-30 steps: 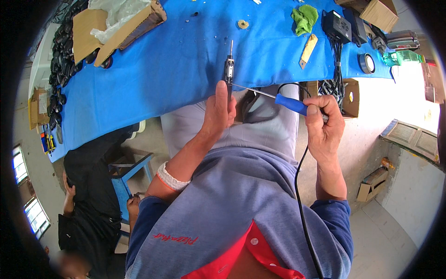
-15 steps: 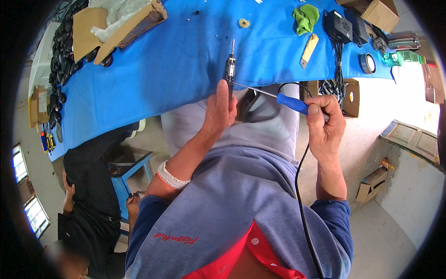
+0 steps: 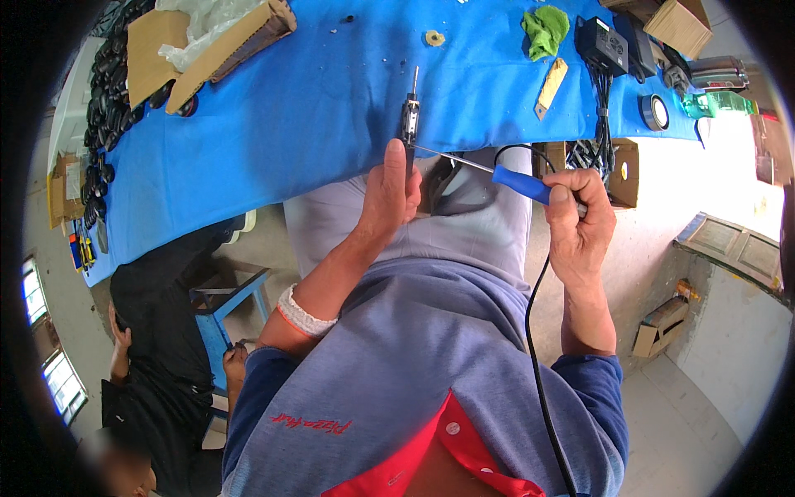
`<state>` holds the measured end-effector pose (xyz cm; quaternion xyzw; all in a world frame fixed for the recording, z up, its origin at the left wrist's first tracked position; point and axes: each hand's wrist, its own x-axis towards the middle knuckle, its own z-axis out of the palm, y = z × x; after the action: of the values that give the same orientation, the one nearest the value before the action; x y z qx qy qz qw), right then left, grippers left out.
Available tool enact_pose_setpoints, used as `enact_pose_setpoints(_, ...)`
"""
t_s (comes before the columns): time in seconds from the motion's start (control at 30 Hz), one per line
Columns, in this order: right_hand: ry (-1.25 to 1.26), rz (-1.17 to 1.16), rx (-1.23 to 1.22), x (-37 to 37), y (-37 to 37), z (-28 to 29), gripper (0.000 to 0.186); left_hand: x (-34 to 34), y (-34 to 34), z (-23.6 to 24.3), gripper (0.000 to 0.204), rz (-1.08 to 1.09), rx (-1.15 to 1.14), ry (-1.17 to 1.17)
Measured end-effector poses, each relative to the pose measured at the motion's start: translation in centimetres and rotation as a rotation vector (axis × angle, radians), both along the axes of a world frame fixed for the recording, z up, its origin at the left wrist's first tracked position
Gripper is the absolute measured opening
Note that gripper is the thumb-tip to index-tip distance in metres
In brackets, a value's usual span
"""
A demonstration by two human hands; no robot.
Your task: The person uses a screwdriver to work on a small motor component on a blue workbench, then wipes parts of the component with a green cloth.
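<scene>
Wears red stitched lettering (image 3: 311, 425) on a blue-grey shirt (image 3: 397, 348); pinches in the right hand (image 3: 580, 222) a blue-handled screwdriver (image 3: 521, 184); clamps in the left hand (image 3: 387, 192), held apart, a slim black, thin-rodded tool (image 3: 411, 120) with silvery midsection, over the blue tablecloth (image 3: 215, 170).

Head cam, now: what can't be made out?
Slim dark device: lower part mostly covered by the left hand, head view.
Blue screwdriver: tip too small in head view to tell if seated.
Black cable: cut off by head view's lower edge.
Cardboard box: cut off by head view's top edge; clear plastic hides its inside.
</scene>
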<state>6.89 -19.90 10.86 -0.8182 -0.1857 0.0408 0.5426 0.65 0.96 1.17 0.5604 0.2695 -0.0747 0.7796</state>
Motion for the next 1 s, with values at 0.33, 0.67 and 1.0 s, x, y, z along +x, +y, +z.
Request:
enact_pose_setpoints(0.33,0.006,-0.014,0.005,-0.03,0.06,-0.11,0.008,0.05,-0.08,0.17,0.062,0.025,-0.039,0.04)
enact_pose_setpoints(0.67,-0.001,-0.015,0.006,-0.04,0.09,-0.06,0.009,-0.01,-0.04,0.14,0.062,0.008,-0.029,0.023)
enact_pose_setpoints(1.0,0.003,-0.013,-0.004,-0.14,-0.01,-0.13,0.009,-0.09,0.08,-0.03,0.062,0.004,-0.04,0.029)
